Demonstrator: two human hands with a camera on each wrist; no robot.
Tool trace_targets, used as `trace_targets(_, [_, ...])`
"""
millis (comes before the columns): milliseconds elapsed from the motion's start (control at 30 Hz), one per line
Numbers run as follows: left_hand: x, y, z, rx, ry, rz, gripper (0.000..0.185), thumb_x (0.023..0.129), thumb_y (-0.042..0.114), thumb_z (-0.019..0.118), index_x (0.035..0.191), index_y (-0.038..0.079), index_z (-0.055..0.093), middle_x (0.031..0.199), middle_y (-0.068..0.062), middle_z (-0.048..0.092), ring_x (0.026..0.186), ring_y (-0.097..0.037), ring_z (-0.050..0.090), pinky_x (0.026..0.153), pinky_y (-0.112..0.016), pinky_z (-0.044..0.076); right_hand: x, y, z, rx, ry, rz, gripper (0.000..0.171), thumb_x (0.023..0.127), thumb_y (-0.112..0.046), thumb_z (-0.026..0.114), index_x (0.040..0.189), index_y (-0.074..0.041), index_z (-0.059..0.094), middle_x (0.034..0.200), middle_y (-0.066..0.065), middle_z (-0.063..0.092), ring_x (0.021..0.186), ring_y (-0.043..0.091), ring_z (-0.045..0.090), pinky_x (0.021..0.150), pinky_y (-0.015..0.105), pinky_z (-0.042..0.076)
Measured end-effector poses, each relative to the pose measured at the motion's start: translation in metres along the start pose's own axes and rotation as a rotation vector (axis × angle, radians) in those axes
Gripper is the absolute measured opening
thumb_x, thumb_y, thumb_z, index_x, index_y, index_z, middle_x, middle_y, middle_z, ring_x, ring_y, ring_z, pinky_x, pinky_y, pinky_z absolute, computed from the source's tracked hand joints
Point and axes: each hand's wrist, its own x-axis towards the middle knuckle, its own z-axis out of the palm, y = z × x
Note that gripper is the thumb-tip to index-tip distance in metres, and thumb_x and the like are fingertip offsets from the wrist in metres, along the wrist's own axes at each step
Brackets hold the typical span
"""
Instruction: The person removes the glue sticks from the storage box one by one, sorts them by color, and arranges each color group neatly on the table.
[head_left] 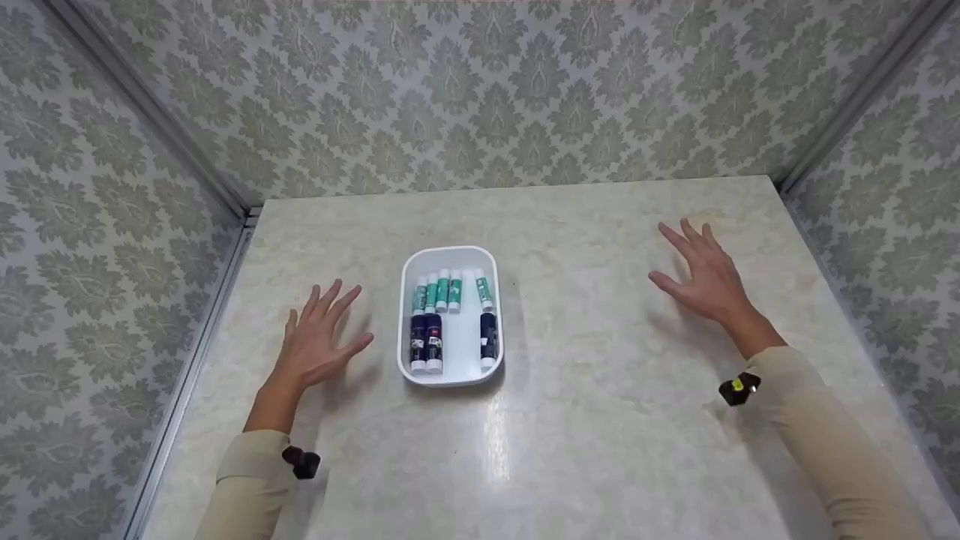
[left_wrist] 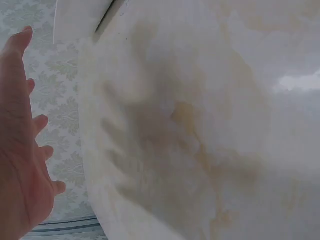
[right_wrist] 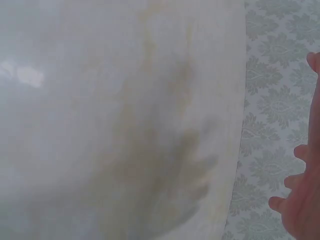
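A white plastic tray (head_left: 461,375) stands on the table, left of its middle. Along its far side lie several small green glue sticks (head_left: 454,291) with white caps. Nearer the front are three larger dark blue glue sticks (head_left: 433,342), two at the left and one at the right. My left hand (head_left: 315,345) hovers left of the tray with its fingers spread, holding nothing. Well to the right of the tray, my right hand (head_left: 705,279) is also raised over the table, fingers spread and nothing in it. Both wrist views show the hands apart from the tabletop, their shadows falling on it.
The pale marbled table (head_left: 585,420) reaches back to a patterned wall (head_left: 495,97). Similar patterned panels flank it, with a metal rail (head_left: 187,382) along the left side. Small black cameras (head_left: 301,462) sit at both wrists, over beige sleeves.
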Motion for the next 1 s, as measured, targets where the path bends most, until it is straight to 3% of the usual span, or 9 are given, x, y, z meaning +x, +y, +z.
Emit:
trace_targets(400, [0.004,0.014,0.013,-0.289,-0.062,-0.055,0.087,0.105,0.052,0.071,0.180,0.031,0.030,0.191,-0.010,0.023,0.179,-0.048,0.012,0.138,-0.082,0.014,0.005,-0.029,0.016,0.137,-0.015,0.058,0.081,0.110,-0.047,0.070,0.179,-0.028,0.034,0.189,0.020,0.024,0.175,0.053,0.019,0.132,0.086,0.023])
trace_targets(533, [0.005,0.018,0.022,-0.372,-0.049,-0.029,0.085,0.106,0.047,0.073,0.179,0.031,0.033,0.190,-0.010,0.027,0.179,-0.047,0.012,0.140,-0.078,0.014,0.009,-0.041,0.022,0.141,-0.014,0.035,0.079,0.110,-0.044,0.070,0.179,-0.026,0.035,0.188,0.022,0.027,0.174,0.054,0.024,0.134,0.084,0.023])
trace_targets(800, [0.004,0.024,0.036,-0.441,-0.008,0.053,0.084,0.104,0.041,0.076,0.178,0.026,0.037,0.188,-0.012,0.031,0.178,-0.049,0.015,0.141,-0.077,0.012,0.015,-0.067,0.040,0.190,-0.031,-0.012,0.078,0.109,-0.043,0.072,0.177,-0.026,0.039,0.187,0.020,0.030,0.175,0.051,0.023,0.136,0.081,0.024])
trace_targets(1000, [0.001,0.029,0.046,-0.495,-0.015,0.066,0.084,0.104,0.037,0.076,0.177,0.023,0.038,0.186,-0.014,0.034,0.177,-0.050,0.016,0.143,-0.072,0.012,0.017,-0.085,0.051,0.215,-0.058,-0.043,0.078,0.109,-0.043,0.073,0.177,-0.028,0.039,0.187,0.018,0.030,0.175,0.051,0.025,0.136,0.080,0.025])
